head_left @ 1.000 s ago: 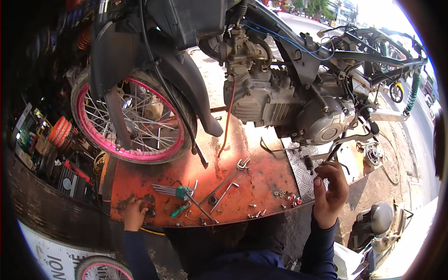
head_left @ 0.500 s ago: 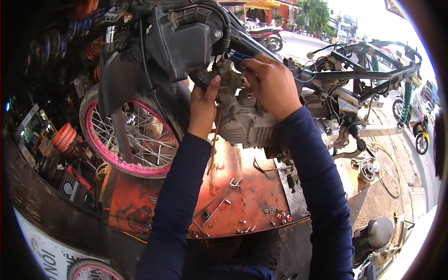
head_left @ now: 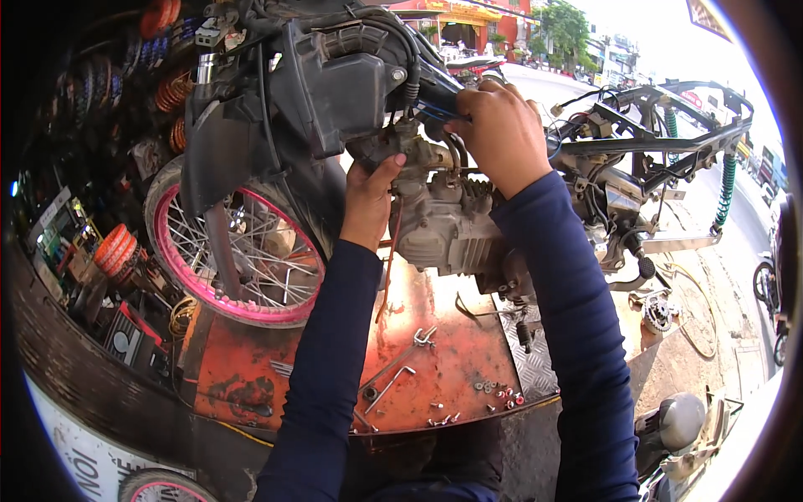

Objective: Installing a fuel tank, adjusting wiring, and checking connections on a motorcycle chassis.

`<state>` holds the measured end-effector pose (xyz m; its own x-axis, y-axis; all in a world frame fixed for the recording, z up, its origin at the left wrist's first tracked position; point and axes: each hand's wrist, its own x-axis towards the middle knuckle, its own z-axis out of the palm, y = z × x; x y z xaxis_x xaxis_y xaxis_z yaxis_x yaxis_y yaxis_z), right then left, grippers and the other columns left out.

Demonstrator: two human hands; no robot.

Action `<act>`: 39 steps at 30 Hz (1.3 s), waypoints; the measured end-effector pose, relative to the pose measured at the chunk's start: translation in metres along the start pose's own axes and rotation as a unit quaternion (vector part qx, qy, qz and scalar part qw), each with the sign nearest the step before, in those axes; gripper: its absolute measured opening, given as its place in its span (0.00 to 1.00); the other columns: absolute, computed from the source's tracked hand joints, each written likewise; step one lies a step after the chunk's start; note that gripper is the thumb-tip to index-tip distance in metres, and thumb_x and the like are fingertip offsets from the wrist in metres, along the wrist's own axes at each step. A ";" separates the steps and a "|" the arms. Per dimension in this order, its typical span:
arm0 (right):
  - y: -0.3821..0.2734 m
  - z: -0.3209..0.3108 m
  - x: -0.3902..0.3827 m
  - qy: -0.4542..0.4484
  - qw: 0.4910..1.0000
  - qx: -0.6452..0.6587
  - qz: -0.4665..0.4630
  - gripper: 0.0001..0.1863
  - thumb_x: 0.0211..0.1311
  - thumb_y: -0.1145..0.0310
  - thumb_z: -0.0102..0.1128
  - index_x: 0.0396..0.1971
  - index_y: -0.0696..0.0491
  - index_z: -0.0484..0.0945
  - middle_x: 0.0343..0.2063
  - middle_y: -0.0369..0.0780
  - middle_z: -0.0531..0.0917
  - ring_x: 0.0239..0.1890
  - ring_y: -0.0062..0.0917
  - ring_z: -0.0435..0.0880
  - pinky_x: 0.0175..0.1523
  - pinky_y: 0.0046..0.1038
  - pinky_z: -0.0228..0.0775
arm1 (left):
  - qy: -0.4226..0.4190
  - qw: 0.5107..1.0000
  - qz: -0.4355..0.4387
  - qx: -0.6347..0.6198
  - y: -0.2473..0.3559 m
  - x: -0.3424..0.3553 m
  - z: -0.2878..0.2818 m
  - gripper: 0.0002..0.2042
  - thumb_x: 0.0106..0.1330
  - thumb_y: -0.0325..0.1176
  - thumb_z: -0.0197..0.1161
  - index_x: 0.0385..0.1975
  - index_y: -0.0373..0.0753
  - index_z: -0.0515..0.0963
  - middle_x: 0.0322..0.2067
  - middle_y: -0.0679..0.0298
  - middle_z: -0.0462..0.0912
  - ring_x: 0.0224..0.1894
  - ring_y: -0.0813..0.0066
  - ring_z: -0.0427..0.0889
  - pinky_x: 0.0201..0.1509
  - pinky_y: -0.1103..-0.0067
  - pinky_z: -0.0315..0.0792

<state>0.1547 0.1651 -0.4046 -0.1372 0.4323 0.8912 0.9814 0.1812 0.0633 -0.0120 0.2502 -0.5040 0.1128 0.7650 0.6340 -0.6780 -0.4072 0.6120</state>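
A partly stripped motorcycle stands before me, its grey finned engine (head_left: 443, 226) exposed at the middle. My left hand (head_left: 368, 201) is closed around the lower left side of the carburetor (head_left: 410, 151), thumb in front, other fingers hidden behind. To the right of the carburetor, my right hand (head_left: 506, 138) is raised with its fingers curled in by the frame tube. Thin blue wires (head_left: 435, 110) run up to those fingers; whatever they grip is hidden. Above my left hand sits the black airbox (head_left: 347, 92). A thin reddish-brown hose (head_left: 390, 268) dangles below it.
An orange work stand (head_left: 452, 335) lies under the engine, with an L-shaped hex key (head_left: 389, 389), bolts and small nuts near its front edge. The pink-rimmed front wheel (head_left: 238, 251) is at left. The bare rear frame (head_left: 652, 142) reaches right, toward the street.
My right hand has moved right and slightly up, away from the carburetor. My left hand stays on the carburetor, its thumb slightly lower. The whole view has shifted a little.
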 end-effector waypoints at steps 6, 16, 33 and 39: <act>0.006 0.017 0.065 -0.001 0.958 0.286 0.028 0.16 0.48 0.57 0.72 0.28 0.56 0.84 0.27 0.46 0.84 0.36 0.40 0.83 0.44 0.37 0.73 | -0.005 0.999 -0.024 -0.048 -0.006 0.001 0.005 0.15 0.55 0.26 0.69 0.42 0.37 0.77 0.40 0.65 0.82 0.44 0.77 0.79 0.53 0.79 0.70; 0.003 0.008 0.074 -0.056 0.974 0.215 -0.046 0.16 0.54 0.61 0.70 0.27 0.60 0.81 0.19 0.44 0.80 0.24 0.31 0.79 0.34 0.33 0.69 | 0.005 0.999 -0.015 -0.036 -0.005 0.003 0.002 0.15 0.54 0.28 0.70 0.41 0.38 0.77 0.39 0.67 0.82 0.42 0.77 0.79 0.49 0.78 0.71; 0.019 0.012 -0.020 -0.084 0.983 0.159 -0.025 0.10 0.55 0.69 0.61 0.30 0.62 0.80 0.25 0.54 0.80 0.31 0.49 0.80 0.39 0.41 0.71 | 0.072 0.926 0.121 0.350 0.005 -0.036 0.008 0.29 0.59 0.44 0.70 0.53 0.31 0.70 0.46 0.54 0.77 0.47 0.65 0.78 0.47 0.74 0.73; 0.011 0.006 -0.028 -0.128 0.958 0.255 -0.032 0.08 0.51 0.77 0.62 0.33 0.60 0.78 0.25 0.50 0.81 0.31 0.42 0.82 0.39 0.37 0.72 | 0.103 0.853 0.203 0.470 -0.001 -0.066 0.030 0.48 0.46 0.33 0.76 0.66 0.34 0.50 0.55 0.46 0.68 0.56 0.54 0.73 0.58 0.67 0.68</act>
<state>0.1684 0.1599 -0.4316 -0.2868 0.5959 0.7501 0.7859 0.5941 -0.1715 0.0031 0.1856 -0.5321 -0.1882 0.4985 0.8462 0.2629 -0.8046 0.5324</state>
